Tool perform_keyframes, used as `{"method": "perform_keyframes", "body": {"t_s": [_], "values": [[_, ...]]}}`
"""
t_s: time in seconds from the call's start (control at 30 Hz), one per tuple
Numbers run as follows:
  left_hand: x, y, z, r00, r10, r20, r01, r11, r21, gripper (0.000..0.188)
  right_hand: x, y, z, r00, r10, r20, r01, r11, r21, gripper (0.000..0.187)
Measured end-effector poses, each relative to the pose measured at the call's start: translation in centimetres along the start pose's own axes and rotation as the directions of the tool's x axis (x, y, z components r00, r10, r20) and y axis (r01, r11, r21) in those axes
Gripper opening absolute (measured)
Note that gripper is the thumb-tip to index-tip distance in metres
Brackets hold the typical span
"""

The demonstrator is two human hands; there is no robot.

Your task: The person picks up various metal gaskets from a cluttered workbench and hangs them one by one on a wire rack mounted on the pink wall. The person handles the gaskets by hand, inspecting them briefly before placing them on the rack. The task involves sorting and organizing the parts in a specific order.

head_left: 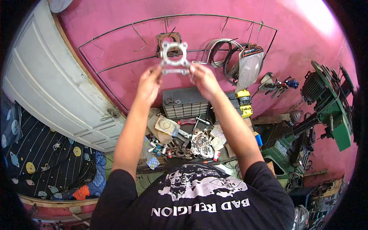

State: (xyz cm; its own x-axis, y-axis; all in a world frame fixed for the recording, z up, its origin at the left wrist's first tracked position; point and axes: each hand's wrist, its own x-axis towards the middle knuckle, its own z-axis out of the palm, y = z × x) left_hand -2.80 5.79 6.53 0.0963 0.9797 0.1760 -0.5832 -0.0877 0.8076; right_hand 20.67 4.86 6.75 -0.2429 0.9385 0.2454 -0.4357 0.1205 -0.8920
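Note:
Both my arms are raised toward the pink wall. Between them is a silver-grey engine gasket [165,54], flat, with a large round opening and a narrow slot below it. My left hand [148,85] pinches its lower left corner, and my right hand [206,81] grips the lower right corner. Just behind the gasket, brown used gaskets [163,37] hang from a hook on a thin metal wall rack [126,63]. The held gasket partly covers them, and whether the two touch I cannot tell.
Below my hands, a workbench carries a small-drawer cabinet [188,109], a pile of gaskets [201,143], sockets and hand tools. Belts [216,51] and a clear package [249,69] hang at right. A green machine [337,119] stands far right; a white door [57,80] is left.

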Motion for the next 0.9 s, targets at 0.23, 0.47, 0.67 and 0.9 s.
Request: {"method": "perform_keyframes", "body": {"t_s": [0.23, 0.47, 0.67, 0.9], "values": [[8.4, 4.1, 3.6, 0.999, 0.033, -0.04, -0.03, 0.997, 0.064, 0.019, 9.3, -4.6, -0.1, 0.998, 0.02, -0.055, -0.017, 0.998, 0.062, 0.021], [9.0, 0.6, -1.1, 0.97, -0.108, -0.217, 0.138, 0.982, 0.126, 0.02, 9.8, -0.5, 0.1, 0.933, 0.286, -0.219, -0.264, 0.956, 0.128, 0.017], [5.9, -1.3, -3.0, 0.983, -0.022, -0.182, 0.079, 0.945, 0.317, 0.022, 6.7, 2.4, 0.1, 0.94, 0.09, -0.33, -0.082, 0.996, 0.037, 0.025], [-9.4, -17.5, -7.7, 0.947, 0.189, 0.26, -0.285, 0.119, 0.951, 0.037, -12.5, 14.3, -2.3, 0.991, -0.1, 0.089, 0.134, 0.718, -0.684, 0.022]]}}
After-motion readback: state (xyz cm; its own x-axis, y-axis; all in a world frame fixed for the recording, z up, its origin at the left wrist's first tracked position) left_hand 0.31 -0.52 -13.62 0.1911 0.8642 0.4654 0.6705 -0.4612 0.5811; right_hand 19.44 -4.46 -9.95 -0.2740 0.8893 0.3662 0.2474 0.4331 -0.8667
